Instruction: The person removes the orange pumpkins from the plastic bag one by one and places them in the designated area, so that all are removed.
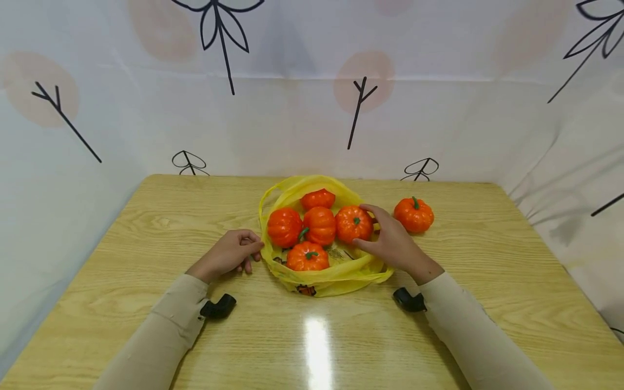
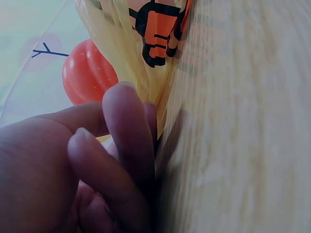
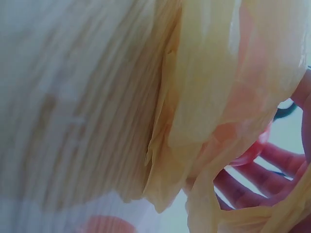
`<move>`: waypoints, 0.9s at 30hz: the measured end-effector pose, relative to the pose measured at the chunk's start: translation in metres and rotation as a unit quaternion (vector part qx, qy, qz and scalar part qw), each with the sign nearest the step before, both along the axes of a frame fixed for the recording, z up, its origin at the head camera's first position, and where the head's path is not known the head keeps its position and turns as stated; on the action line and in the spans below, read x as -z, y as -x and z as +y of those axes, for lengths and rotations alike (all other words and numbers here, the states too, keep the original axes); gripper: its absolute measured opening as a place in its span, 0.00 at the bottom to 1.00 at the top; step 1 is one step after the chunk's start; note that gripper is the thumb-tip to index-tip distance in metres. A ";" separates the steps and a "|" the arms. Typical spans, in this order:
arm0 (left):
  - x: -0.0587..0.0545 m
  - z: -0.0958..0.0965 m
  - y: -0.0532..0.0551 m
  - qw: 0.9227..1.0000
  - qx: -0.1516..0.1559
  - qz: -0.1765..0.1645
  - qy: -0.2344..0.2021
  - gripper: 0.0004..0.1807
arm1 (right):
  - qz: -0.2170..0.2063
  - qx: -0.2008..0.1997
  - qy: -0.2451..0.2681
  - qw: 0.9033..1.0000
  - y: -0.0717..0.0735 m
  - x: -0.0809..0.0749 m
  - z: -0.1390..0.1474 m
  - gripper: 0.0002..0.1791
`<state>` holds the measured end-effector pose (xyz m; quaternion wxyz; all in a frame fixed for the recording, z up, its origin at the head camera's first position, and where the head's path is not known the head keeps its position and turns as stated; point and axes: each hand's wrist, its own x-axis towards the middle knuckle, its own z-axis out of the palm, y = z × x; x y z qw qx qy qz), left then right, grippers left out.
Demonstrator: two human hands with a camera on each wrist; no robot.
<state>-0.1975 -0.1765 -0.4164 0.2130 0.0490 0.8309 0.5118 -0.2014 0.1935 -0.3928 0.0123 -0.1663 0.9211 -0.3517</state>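
Sleeves, right fingers round pumpkin

Orange pumpkins, green stems; yellow bag, orange-black print; tan wood-grain table.

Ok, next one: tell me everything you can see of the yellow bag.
The yellow bag looks like thin, partly see-through plastic film, with a strap-like loop at its far left and an orange-and-black print on its near side. It sits on the wooden table, mouth wide open and upward, rim creased. Five orange pumpkins show within it. The left hand pinches its left edge; the right hand reaches over its right rim, gripping the rightmost pumpkin inside.
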 end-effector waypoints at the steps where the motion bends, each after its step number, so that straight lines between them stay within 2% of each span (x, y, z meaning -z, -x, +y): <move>1: 0.000 0.000 0.000 1.000 0.000 0.000 0.000 0.13 | 0.003 0.000 0.002 1.000 -0.001 0.000 0.000 0.45; 9: 0.000 0.001 -0.001 1.000 0.000 0.003 -0.003 0.13 | 0.048 -0.008 -0.011 0.999 -0.007 -0.004 0.002 0.47; 18: 0.001 0.000 -0.001 1.000 0.001 0.006 0.001 0.13 | 0.087 -0.006 -0.023 0.996 -0.015 -0.010 0.005 0.44; 27: 0.001 -0.001 0.000 1.000 -0.001 0.006 0.003 0.14 | 0.117 0.003 -0.025 0.993 -0.016 -0.014 0.014 0.44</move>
